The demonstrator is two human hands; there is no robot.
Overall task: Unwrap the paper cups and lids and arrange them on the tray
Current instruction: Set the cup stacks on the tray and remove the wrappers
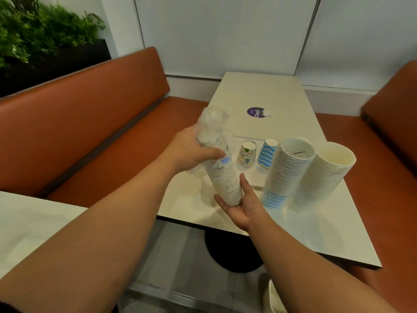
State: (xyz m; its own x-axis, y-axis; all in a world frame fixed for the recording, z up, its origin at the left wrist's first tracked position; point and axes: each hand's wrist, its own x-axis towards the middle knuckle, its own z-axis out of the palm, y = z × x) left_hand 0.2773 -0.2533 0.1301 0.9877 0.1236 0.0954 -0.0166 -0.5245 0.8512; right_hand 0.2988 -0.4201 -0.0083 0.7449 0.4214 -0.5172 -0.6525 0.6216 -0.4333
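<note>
Head view: peeling clear crinkled plastic wrap [212, 123] off tall patterned paper-cup stack [225, 184], left hand [191, 150] gripping wrap, right hand [243, 206] open, cradling base; next, pulling sleeve free.

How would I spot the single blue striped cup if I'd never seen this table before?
Start at the pale table between the orange benches, then find the round purple sticker. Nearer the person stand two small upside-down cups; the blue striped cup is the one right of the floral cup. Wavy blue and white bands set it apart, and it stands alone, beside the tall stacks.
</note>
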